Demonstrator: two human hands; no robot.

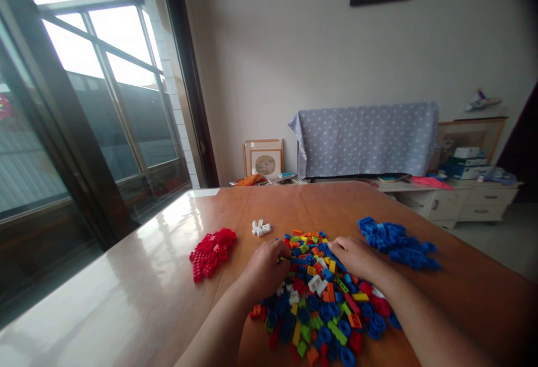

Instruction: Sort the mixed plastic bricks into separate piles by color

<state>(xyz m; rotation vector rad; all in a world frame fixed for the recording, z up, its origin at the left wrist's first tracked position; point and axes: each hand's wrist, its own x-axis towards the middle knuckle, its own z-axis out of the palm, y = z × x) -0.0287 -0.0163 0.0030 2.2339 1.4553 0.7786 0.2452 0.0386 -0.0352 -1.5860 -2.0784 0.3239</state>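
Note:
A heap of mixed coloured building bricks [321, 305] lies on the wooden table [147, 277] right in front of me. My left hand [267, 266] rests on the heap's left side, fingers curled down into the bricks. On the heap's upper right part lies my right hand [355, 256], fingers bent and pressed onto the bricks. What either hand grips, if anything, is hidden. A pile of red bricks [211, 254] lies to the left, a few white bricks [261, 227] sit beyond the heap, and a pile of blue bricks [397, 242] lies to the right.
A big window [92, 87] runs along the left. Behind the table stand a cloth-covered object [365, 137], a framed picture [264, 158] on the floor and a low white cabinet [454, 199] with boxes.

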